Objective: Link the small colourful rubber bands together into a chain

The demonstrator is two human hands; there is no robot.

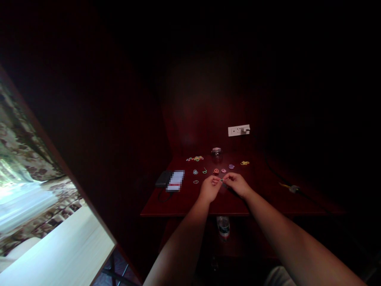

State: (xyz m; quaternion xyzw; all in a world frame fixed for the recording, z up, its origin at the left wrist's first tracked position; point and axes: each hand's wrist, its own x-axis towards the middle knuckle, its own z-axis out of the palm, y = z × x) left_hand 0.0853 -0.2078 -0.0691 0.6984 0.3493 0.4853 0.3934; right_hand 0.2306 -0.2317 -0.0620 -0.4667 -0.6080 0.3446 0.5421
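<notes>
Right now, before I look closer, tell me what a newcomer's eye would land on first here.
Probably the bright left edge, where a floral curtain hangs above a pale tabletop against the surrounding dark. Next, likely the left hand and right hand, fingertips together at a small greenish band over the red-brown desk. Then the white wall socket, standing out on the dark back panel.

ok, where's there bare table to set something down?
Widest: table between the right hand and the cable. Smaller: front left, bordered by the phone, the left hand and the table's front edge. Crowded: beyond both hands, with clusters of small bands and the jar.
</notes>
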